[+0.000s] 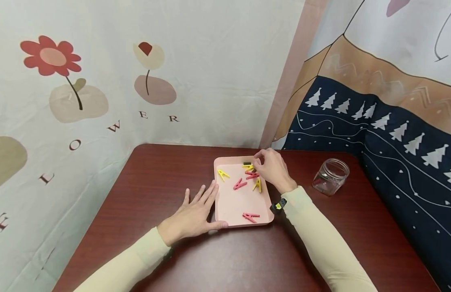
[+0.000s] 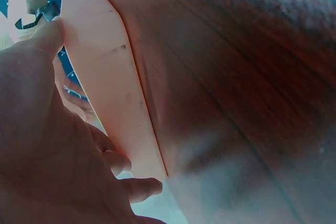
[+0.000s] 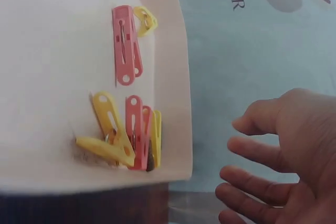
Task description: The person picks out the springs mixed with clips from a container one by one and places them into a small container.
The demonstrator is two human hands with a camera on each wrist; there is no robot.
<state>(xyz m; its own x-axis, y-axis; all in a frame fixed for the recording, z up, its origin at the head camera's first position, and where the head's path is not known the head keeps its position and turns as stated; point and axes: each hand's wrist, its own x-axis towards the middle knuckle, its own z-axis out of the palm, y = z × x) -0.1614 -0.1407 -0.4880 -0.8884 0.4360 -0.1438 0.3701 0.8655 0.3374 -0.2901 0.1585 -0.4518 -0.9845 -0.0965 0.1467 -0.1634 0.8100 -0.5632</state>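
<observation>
A shallow pink tray (image 1: 232, 207) holds several small plastic clothespins, pink (image 1: 240, 184) and yellow (image 1: 222, 174). One pink clothespin (image 1: 251, 216) lies apart near the tray's front edge. Against the tray's left side rests my left hand (image 1: 190, 217), fingers spread and thumb at the near corner. The left wrist view shows its fingers along the tray wall (image 2: 105, 45). My right hand (image 1: 272, 168) hovers by the far right corner, close to a cluster of clothespins. In the right wrist view, that hand (image 3: 283, 161) has loosely bent, separated fingers with nothing between them.
A clear, lidless jar (image 1: 331, 176) stands on the dark red-brown table (image 1: 167, 174), right of the tray. A flower-printed curtain (image 1: 218, 73) hangs behind the table, and a dark blue tree-patterned cloth (image 1: 400, 162) borders its right side.
</observation>
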